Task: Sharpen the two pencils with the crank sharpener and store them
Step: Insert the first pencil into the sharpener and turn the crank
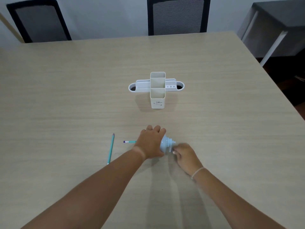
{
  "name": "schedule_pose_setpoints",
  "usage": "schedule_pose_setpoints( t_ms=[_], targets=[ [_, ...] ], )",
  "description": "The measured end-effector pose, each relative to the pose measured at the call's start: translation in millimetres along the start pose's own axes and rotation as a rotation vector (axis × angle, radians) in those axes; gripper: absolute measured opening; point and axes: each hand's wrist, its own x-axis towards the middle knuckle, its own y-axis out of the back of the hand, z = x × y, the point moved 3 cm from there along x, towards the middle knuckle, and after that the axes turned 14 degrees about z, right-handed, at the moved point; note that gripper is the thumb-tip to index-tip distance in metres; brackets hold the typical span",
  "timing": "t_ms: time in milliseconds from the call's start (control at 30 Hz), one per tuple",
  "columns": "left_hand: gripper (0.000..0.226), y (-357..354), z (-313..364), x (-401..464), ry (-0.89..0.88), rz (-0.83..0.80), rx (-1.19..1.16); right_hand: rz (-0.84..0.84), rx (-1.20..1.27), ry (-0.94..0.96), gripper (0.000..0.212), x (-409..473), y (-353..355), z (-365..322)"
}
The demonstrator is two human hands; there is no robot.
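Left hand (pixel 151 142) clamped over crank sharpener (pixel 165 144), one pencil (pixel 129 141) inserted, right hand (pixel 185 154) fingers apparently pinching crank, blurred, second pencil (pixel 111 148) lying apart.

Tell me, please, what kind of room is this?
Probably an office or meeting room. A large pale wood-grain table has two black mesh-backed office chairs behind it, and a white plastic desk organiser stands on it. A dark side desk is at the far right.
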Motion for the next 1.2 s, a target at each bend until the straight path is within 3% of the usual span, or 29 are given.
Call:
schedule_pose_setpoints(
  t_ms=[133,233,333,433,567,700,800,900,1033,1133,1200],
  targets=[
    [0.057,1,-1,0,-0.002,-0.003,-0.006,0.194,0.191,0.04,0.032,-29,30,-27],
    [0.056,0,-1,0,0.008,-0.003,-0.031,0.292,0.169,0.012,0.025,9,46,-42],
    [0.054,1,1,0,0.002,-0.005,-0.022,0.124,0.052,-0.043,0.022,50,29,-27],
    [0.057,1,2,0,0.006,-0.011,-0.013,-0.027,0.007,-0.089,0.025,29,6,-7],
    [0.057,1,0,0,-0.009,-0.008,-0.007,0.08,0.151,-0.018,0.03,-35,25,-23],
    [0.055,2,1,-1,-0.01,-0.004,-0.007,0.278,0.169,-0.043,0.016,11,50,-41],
    [0.055,2,2,-1,-0.016,-0.004,0.006,0.112,0.093,-0.108,0.018,47,29,-24],
    [0.056,2,2,-1,-0.015,-0.003,0.022,-0.032,-0.014,-0.109,0.021,17,9,-6],
    [0.057,2,1,1,-0.021,-0.007,0.014,0.049,0.182,-0.012,0.023,-34,38,-29],
    [0.055,2,2,1,-0.026,-0.011,0.018,0.247,0.195,-0.025,0.019,7,53,-38],
    [0.053,3,2,0,-0.024,-0.004,0.024,0.204,0.132,-0.072,0.018,42,41,-30]
  ],
)
